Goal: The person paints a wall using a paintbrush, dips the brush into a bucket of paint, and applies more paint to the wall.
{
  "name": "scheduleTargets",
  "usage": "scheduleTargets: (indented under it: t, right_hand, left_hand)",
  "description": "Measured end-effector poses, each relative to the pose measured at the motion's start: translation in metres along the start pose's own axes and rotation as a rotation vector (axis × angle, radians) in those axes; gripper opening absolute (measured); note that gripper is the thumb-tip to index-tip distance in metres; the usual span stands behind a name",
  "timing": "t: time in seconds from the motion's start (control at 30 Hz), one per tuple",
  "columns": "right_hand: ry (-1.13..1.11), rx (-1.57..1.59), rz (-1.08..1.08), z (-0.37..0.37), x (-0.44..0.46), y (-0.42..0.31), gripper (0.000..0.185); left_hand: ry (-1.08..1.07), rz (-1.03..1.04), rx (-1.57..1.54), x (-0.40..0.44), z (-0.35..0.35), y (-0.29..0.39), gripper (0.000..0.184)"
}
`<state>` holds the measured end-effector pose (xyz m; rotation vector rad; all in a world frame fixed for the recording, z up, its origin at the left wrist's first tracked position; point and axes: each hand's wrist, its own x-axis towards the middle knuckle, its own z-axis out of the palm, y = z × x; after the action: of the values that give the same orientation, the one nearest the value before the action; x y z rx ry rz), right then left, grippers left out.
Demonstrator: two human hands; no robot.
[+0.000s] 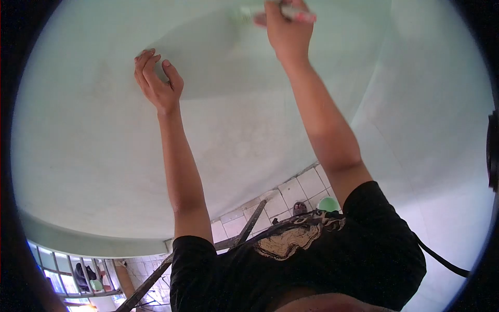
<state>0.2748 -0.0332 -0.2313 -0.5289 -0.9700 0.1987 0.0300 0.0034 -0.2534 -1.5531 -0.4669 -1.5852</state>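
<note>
My right hand point(288, 31) is raised high against the pale green wall point(234, 135), its fingers wrapped round a paintbrush point(304, 17). Red and white show on the brush's handle, while its head, pointing left, is smeared by motion. Lower and to the left, my left hand point(158, 80) is at the wall with its fingers loosely curled and the thumb apart. Nothing is in that hand. A shadow spreads over the wall between the two hands.
Dark bars of a frame point(253, 221) stand below, over a tiled floor point(275, 203). A light green bucket point(328, 204) is down beside a sandalled foot point(299, 208). Another wall point(416, 140) meets this one at right. Railings point(73, 270) are at lower left.
</note>
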Motion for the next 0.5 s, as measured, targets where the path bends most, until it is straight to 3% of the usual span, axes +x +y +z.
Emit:
scheduleTargets:
  t: [0.03,0.1,0.13,0.2,0.27,0.33,0.4,0.5]
  right_hand:
    - [-0.004,0.002,0.004,0.007,0.010,-0.019,0.018]
    - [-0.053,0.165,-0.246,0.017,0.022,-0.046,0.017]
    - [-0.060,0.169,-0.246,0.014,0.017,-0.038,0.017]
    - [-0.010,-0.033,-0.208,-0.005,-0.007,0.002,0.017]
    - [-0.105,-0.252,-0.215,-0.042,-0.067,0.041,0.017]
    - [-0.166,-0.381,-0.109,-0.086,-0.137,0.071,0.022]
    - [-0.151,-0.399,0.178,-0.117,-0.193,0.074,0.021]
    - [-0.130,-0.322,0.333,-0.126,-0.199,0.069,0.020]
  left_hand:
    - [-0.003,-0.002,0.005,0.000,-0.001,0.000,0.013]
    - [-0.011,0.011,0.030,0.000,-0.002,0.000,0.014]
    - [-0.008,0.009,0.037,0.000,-0.002,0.000,0.014]
    - [0.004,-0.018,-0.006,0.001,-0.002,0.001,0.014]
    - [0.012,-0.021,-0.009,0.000,-0.002,0.002,0.014]
    - [0.029,-0.023,-0.015,0.001,0.000,0.001,0.014]
    - [0.013,-0.013,-0.004,0.001,0.000,0.002,0.015]
    - [0.005,-0.012,0.013,0.000,-0.001,0.004,0.014]
